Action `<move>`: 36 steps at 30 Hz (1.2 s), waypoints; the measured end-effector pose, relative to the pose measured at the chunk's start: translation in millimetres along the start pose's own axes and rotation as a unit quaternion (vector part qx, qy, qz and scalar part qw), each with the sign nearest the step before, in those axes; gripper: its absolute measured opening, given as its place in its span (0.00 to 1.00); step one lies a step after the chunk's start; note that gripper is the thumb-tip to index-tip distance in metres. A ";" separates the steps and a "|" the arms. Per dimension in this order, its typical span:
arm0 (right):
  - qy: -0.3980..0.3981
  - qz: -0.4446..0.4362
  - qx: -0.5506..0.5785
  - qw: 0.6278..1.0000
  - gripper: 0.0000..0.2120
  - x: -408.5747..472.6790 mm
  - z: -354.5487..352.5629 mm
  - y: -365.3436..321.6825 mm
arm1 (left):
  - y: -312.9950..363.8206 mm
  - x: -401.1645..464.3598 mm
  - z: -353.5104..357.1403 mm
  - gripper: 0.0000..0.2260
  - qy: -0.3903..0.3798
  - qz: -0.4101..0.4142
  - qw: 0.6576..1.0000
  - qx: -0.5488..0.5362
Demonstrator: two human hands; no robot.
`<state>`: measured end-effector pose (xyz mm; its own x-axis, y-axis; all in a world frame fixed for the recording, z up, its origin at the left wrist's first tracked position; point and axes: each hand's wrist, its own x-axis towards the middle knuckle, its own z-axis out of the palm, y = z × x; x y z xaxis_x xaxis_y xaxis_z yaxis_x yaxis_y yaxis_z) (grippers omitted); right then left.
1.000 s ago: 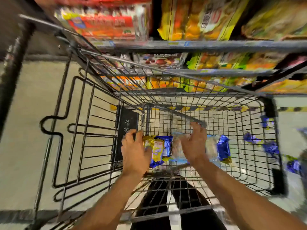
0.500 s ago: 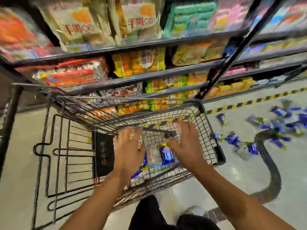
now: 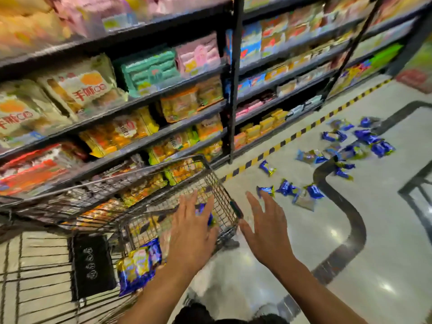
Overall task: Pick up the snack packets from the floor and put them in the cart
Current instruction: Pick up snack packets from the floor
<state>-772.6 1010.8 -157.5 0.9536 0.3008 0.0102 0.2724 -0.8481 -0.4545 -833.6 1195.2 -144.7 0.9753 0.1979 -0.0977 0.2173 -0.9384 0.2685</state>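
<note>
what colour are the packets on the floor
Mostly blue, some with yellow ends, in the head view: snack packets.

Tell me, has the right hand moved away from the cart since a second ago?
Yes. The right hand was over the cart's basket among the packets; now it is open outside the rim, on the side toward the packets on the floor.

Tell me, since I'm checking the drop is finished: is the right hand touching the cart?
Apart. The head view shows the right hand, fingers spread, over bare floor just beyond the cart corner, with floor visible between them.
</note>
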 end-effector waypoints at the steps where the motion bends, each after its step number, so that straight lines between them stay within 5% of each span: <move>1: 0.002 0.015 -0.003 1.000 0.33 -5.3 -7.3 18.9 | 19.2 0.9 4.8 0.29 -0.003 0.021 1.000 0.013; 11: 0.065 0.133 -0.014 0.989 0.31 -51.0 -81.5 173.7 | 200.4 19.0 50.7 0.31 -0.055 0.172 0.983 0.036; 19: 0.094 0.227 -0.041 0.969 0.34 -59.4 -121.5 242.1 | 280.1 59.5 66.6 0.31 -0.087 0.249 0.962 0.064; 26: 0.094 0.296 -0.072 0.948 0.34 -31.6 -150.5 309.2 | 345.8 125.2 97.2 0.37 -0.117 0.295 0.947 0.049; 36: 0.078 0.367 -0.076 0.924 0.34 64.5 -202.9 402.8 | 456.1 267.3 114.9 0.31 -0.120 0.328 0.937 0.025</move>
<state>-575.4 600.1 -159.2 0.8917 -0.4372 -0.1168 -0.4523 -0.8534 -0.2589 -478.2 787.6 -158.5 0.8606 -0.4894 -0.1411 -0.4336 -0.8492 0.3013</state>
